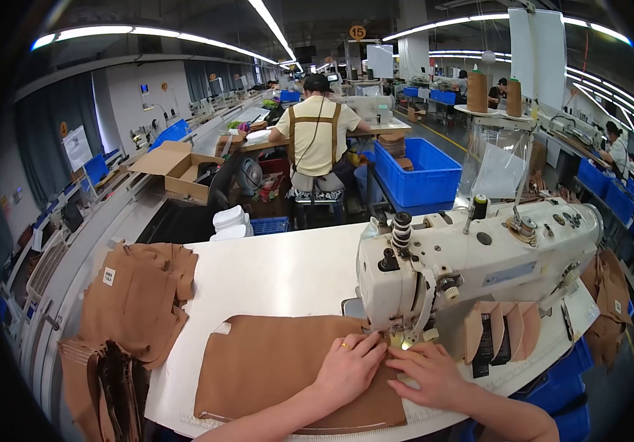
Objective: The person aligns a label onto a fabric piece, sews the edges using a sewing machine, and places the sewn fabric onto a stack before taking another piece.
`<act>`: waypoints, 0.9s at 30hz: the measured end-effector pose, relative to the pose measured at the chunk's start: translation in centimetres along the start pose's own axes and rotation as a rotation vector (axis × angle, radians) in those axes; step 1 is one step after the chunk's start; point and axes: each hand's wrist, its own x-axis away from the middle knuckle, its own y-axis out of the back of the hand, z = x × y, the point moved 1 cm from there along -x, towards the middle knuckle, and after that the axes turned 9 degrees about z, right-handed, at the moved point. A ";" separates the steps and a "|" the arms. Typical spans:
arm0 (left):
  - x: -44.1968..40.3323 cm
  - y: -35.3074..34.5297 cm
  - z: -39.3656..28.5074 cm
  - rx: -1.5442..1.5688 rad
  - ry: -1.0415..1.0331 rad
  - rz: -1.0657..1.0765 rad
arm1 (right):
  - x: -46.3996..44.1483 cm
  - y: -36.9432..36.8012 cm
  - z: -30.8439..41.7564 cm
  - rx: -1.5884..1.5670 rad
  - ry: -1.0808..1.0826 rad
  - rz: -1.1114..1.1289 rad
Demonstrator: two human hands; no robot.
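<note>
Currently on the counter [272, 261]: a brown panel [258, 365] lies flat, its far right corner reaching under the head of the white sewing machine [479, 250], where a small lamp [406, 344] glows.
Left grip [350, 365]: palm down on the panel, fingers together and pointing at the lamp; it looks to be pressing, though I can't make out any pinch beneath.
Right grip [429, 374]: just beside the left, over the panel's right edge, thumb apart from the fingers; whether it pinches that edge is hidden from me.
Step in hand: guiding the edge under the machine, I'd judge; I can't see whether stitches are forming.
Next move calls for: light, even pressure, material flat, edge straight, fingertips clear of the lit spot, by my reckoning.
Beside the right wrist: a divided holder [473, 333] with black strips [482, 346].
Left end: more brown pieces [136, 302], heaped and drooping.
</note>
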 end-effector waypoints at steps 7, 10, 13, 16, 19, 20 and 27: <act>5.8 5.1 -4.0 0.291 -0.126 0.166 | 3.2 0.7 0.9 -0.172 0.046 0.044; 7.8 5.6 -5.7 0.219 -0.139 0.199 | 4.4 0.3 0.6 -0.321 0.088 0.085; 8.5 5.1 -5.7 0.228 -0.145 0.123 | 4.4 1.2 1.0 -0.403 0.086 0.104; 8.9 5.0 -5.6 0.330 -0.108 0.050 | 4.3 1.2 1.7 -0.405 0.113 0.072; 8.7 5.5 -6.0 0.314 -0.060 0.029 | 4.4 1.3 2.7 -0.403 0.123 0.047; 8.1 6.2 -6.8 0.314 -0.020 0.011 | 4.5 1.4 2.9 -0.404 0.124 0.044; 6.2 4.2 -7.8 0.154 -0.023 -0.042 | 5.1 0.8 3.6 -0.378 0.150 -0.112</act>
